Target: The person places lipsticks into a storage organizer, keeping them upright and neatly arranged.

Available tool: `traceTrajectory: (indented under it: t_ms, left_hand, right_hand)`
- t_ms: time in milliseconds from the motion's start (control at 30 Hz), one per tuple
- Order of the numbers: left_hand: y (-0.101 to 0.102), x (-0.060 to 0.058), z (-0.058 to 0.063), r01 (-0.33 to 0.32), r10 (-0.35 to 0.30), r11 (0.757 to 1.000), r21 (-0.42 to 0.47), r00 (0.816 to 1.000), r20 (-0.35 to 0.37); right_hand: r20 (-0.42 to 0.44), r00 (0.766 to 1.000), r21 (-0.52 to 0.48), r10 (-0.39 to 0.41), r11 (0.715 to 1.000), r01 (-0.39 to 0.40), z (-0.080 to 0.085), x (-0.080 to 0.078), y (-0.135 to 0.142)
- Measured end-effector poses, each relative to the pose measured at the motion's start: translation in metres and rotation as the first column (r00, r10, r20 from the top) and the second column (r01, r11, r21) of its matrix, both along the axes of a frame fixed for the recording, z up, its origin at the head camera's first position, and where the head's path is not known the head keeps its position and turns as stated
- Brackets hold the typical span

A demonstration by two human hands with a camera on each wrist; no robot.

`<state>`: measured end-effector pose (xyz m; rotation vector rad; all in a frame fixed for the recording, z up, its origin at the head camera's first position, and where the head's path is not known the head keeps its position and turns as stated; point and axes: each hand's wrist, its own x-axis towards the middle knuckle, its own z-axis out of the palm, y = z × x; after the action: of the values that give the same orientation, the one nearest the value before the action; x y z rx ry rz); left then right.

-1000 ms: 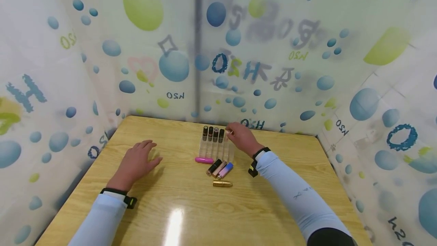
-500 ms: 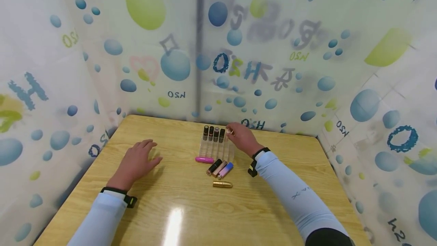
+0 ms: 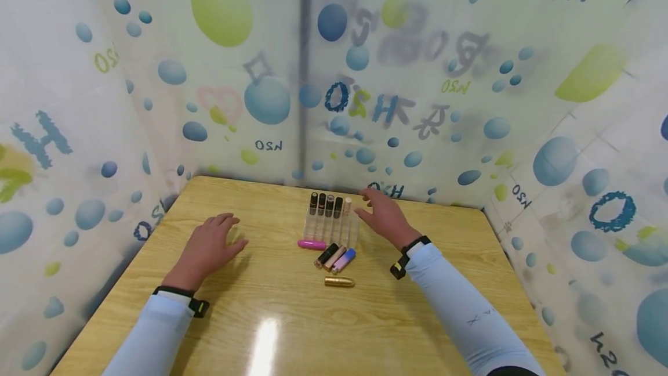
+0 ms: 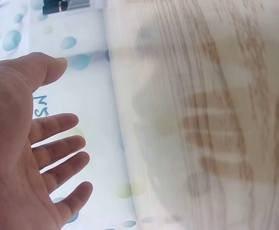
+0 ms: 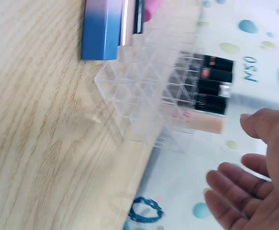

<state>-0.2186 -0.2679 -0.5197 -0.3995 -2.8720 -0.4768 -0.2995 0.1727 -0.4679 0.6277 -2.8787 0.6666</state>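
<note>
I view a table (image 3: pixel 376 324); left hand (image 3: pixel 206 250), fingers loosely spread, empty, over its left side; right hand (image 3: pixel 387 217), thumb parted, empty, just beside the rack (image 3: pixel 327 230), where a pale tube (image 3: pixel 347 206) sits beside four dark tubes (image 3: pixel 330 206).

The rack (image 3: pixel 327 231) stands on the counter (image 3: pixel 250 318) between left hand (image 3: pixel 205 253) and right hand (image 3: pixel 387 219), five tubes (image 3: pixel 330 206) in its rear row. Before it lie four loose tubes (image 3: pixel 335 258), then a lone tube (image 3: pixel 339 282).

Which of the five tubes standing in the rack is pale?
The peach tube, rightmost in the clear rack's row in the head view; the other four tubes look mostly black.
</note>
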Motion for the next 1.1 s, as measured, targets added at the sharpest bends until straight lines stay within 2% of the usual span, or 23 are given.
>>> traceTrajectory:
  t_ms: [200, 467, 633, 767, 967, 1033, 1100]
  left_hand:
    - [0.000, -0.002, -0.001, 0.002, -0.002, 1.000, -0.003, 1.000, -0.002]
    - [0.000, 0.001, 0.001, 0.018, -0.018, 1.000, 0.002, 1.000, 0.018]
    - [-0.001, 0.003, -0.001, 0.029, -0.029, 1.000, -0.009, 1.000, 0.001]
    - [-0.001, 0.004, -0.001, 0.032, -0.032, 0.999, -0.001, 0.999, -0.007]
    - [0.001, 0.004, 0.000, 0.039, -0.039, 0.999, 0.002, 0.999, -0.002]
    - [0.002, 0.004, 0.000, 0.042, -0.042, 0.999, -0.001, 0.999, 0.007]
    - [0.002, 0.004, 0.000, 0.041, -0.041, 0.999, -0.005, 0.999, 0.016]
  right_hand:
    - [0.021, 0.999, 0.035, -0.030, 0.999, 0.030, 0.003, 0.032, 0.029]
    - [-0.035, 0.998, 0.224, -0.054, 0.973, 0.061, -0.023, 0.079, 0.069]
    - [-0.067, 0.997, 0.264, -0.043, 0.963, 0.059, -0.029, 0.103, 0.081]
    - [-0.071, 0.997, 0.256, -0.036, 0.965, 0.053, -0.030, 0.111, 0.083]
    - [-0.071, 0.997, 0.248, -0.040, 0.967, 0.057, -0.036, 0.109, 0.083]
    - [-0.051, 0.998, 0.225, -0.037, 0.973, 0.048, -0.039, 0.108, 0.080]
    - [0.015, 0.999, 0.184, -0.028, 0.983, 0.025, -0.041, 0.108, 0.074]
